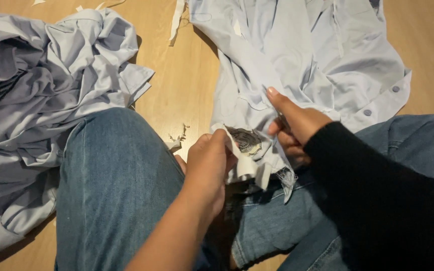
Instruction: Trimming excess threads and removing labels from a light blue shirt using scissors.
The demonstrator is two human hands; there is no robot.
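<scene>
Denim knees frame the scene, and a crumpled grey shirt pile (41, 75) lies far left on the wooden floor (184, 85). Next, the left hand (209, 163) pinches the white backing just left of the dark badge (244, 140). The right hand (295, 128), closed on the pale blue shirt (322, 60), sits just right of the badge. So the badge lies between both grips, about equally near.
</scene>
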